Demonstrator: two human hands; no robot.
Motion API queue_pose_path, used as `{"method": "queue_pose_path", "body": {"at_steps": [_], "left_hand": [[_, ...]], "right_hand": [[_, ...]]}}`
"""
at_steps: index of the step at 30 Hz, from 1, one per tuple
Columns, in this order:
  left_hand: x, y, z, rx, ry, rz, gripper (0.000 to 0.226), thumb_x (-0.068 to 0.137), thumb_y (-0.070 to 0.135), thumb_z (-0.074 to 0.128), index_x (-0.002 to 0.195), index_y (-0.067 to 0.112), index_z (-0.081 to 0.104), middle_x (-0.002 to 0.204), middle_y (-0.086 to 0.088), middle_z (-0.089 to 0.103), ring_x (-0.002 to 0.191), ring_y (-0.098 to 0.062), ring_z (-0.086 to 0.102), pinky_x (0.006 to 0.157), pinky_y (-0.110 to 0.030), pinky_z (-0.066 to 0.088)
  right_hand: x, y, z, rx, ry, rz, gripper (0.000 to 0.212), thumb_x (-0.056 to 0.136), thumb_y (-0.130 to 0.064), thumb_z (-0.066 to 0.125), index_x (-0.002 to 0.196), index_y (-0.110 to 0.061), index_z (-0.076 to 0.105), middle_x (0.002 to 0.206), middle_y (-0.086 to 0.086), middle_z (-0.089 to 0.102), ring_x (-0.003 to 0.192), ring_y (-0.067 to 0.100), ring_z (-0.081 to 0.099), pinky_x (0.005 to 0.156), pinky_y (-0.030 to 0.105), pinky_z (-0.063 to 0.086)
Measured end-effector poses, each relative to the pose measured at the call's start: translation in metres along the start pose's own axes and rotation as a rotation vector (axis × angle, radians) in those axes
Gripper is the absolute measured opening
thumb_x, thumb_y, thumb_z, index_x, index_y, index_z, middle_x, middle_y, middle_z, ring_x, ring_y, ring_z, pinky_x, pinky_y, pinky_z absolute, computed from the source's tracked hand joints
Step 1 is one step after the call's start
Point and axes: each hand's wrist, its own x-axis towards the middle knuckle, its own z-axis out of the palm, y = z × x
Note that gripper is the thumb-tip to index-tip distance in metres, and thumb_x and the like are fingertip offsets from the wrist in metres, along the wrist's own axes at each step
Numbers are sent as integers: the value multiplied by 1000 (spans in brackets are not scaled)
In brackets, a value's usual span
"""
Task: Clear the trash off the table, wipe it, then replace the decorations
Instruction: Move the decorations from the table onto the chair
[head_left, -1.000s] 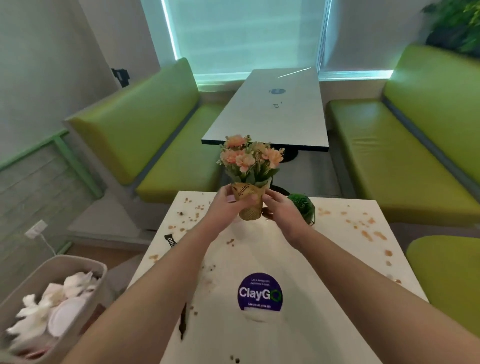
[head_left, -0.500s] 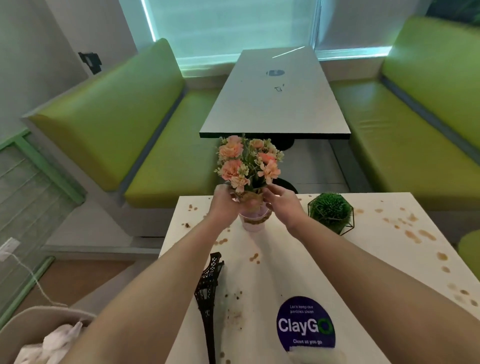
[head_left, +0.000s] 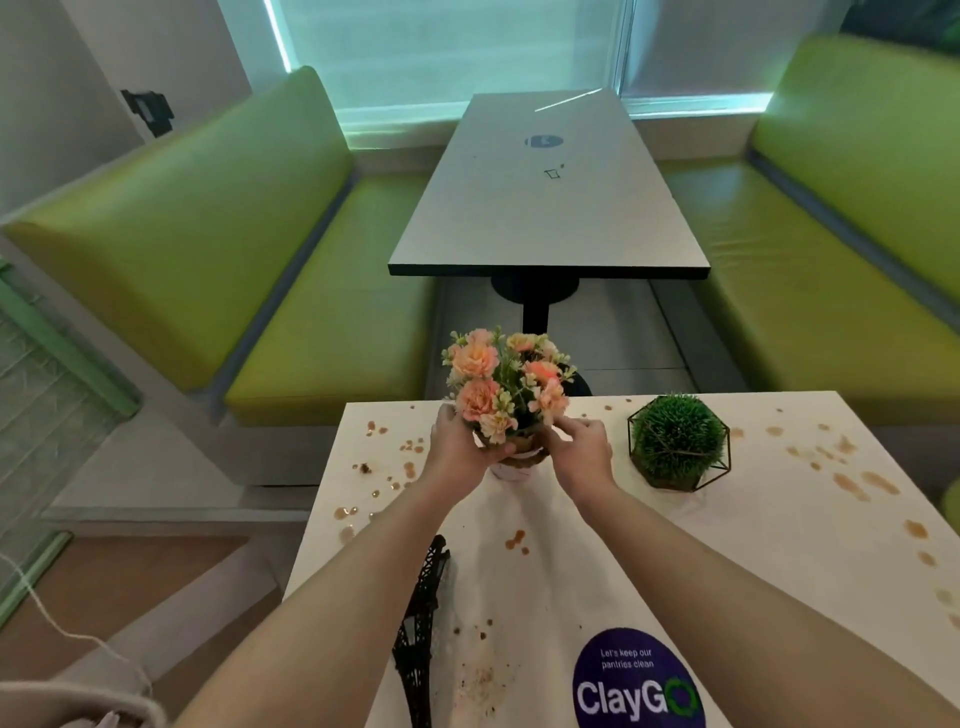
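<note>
As the flower pot (head_left: 511, 441) is top-heavy with its peach blooms, I think it is held from both sides so it stays upright near the far edge of the table (head_left: 675, 545). Its base looks at or just above the surface; I can't tell if it already touches. The left hand (head_left: 460, 449) wraps the pot's left side, fingers curled round it under the flowers, thumb on the rim. The right hand (head_left: 579, 449) is at the right side, fingers bent and pinching the rim or a stem, approx. half closed; which of the two I can't tell, the petals hide it.

Just beside, to the right, stands the green ball plant (head_left: 675, 441) in its wire frame, apart from the pot and not touched. Nearer to me, the black tower model (head_left: 421, 629) lies on its side by the left edge, w/ my left forearm passing over it. Brown spill spots (head_left: 852, 483) are all over the top, so the wiping looks not done, and the decorations prob. must move away for it. The purple ClayGo sticker (head_left: 639, 680) is at the near edge. Behind are the green benches (head_left: 208, 244) and the second table (head_left: 550, 197).
</note>
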Motion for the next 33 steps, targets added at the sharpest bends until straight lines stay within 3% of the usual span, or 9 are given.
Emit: {"method": "queue_pose_path", "body": {"at_steps": [3, 5, 7, 13, 15, 20, 24, 28, 33], "left_hand": [[-4, 7, -3, -38, -66, -50, 74, 74, 15, 85, 134, 14, 42, 126, 5, 32, 113, -13, 50, 94, -17, 42], [-2, 3, -1, -54, -88, -69, 77, 74, 16, 85, 138, 18, 42, 129, 3, 33, 113, -17, 55, 93, -24, 49], [-3, 0, 0, -73, -128, -67, 72, 72, 19, 86, 133, 19, 49, 134, -1, 49, 111, -21, 61, 91, -34, 54], [-8, -2, 7, -165, -167, -116, 68, 74, 22, 85, 132, 18, 50, 123, 5, 62, 101, -17, 66, 86, -35, 56], [-9, -5, 6, -190, -192, -133, 74, 72, 20, 87, 135, 18, 48, 126, 1, 61, 103, -19, 66, 90, -41, 56], [-14, -4, 0, -256, -313, -189, 59, 88, 5, 69, 139, 21, 45, 121, 1, 59, 101, -14, 62, 82, -28, 55], [-25, 6, -4, -432, -345, -334, 51, 96, -3, 50, 143, 16, 47, 132, -1, 55, 118, -20, 52, 85, -33, 51], [-47, 24, 1, -483, -366, -404, 42, 98, 37, 55, 137, 23, 50, 140, 1, 52, 126, -25, 50, 95, -44, 51], [-79, 38, 18, -476, -421, -464, 81, 80, 74, 55, 144, 28, 36, 149, -2, 41, 127, -38, 49, 93, -55, 51]], "right_hand": [[5, 5, 2, 134, -12, 53, 26, 96, -28, 59, 122, -21, 58, 125, 7, 54, 108, 27, 60, 92, 43, 53], [5, 7, 1, 249, -35, 140, 31, 97, -23, 57, 126, -19, 48, 119, 9, 59, 102, 30, 64, 74, 38, 57], [4, 11, 3, 310, -81, 199, 32, 98, -20, 57, 129, -16, 49, 115, 11, 64, 97, 31, 68, 64, 32, 56], [-2, 20, 10, 455, -186, 275, 20, 97, -19, 59, 114, -12, 65, 102, 15, 72, 85, 33, 72, 78, 42, 61], [-3, 21, 7, 512, -196, 289, 21, 100, -20, 53, 115, -11, 64, 100, 16, 73, 84, 34, 73, 76, 43, 61], [-10, 24, -11, 575, -211, 332, 27, 102, -26, 51, 119, -8, 63, 101, 19, 72, 74, 31, 74, 62, 37, 60], [-20, 19, -36, 583, -248, 326, 25, 101, -20, 53, 117, -4, 62, 92, 20, 71, 69, 32, 70, 60, 36, 58], [-35, 14, -63, 555, -310, 301, 24, 102, -20, 49, 112, -2, 63, 85, 16, 67, 65, 30, 66, 59, 33, 59], [-62, 13, -100, 512, -353, 262, 27, 100, -23, 51, 113, -3, 65, 86, 16, 66, 64, 25, 67, 60, 33, 57]]}}
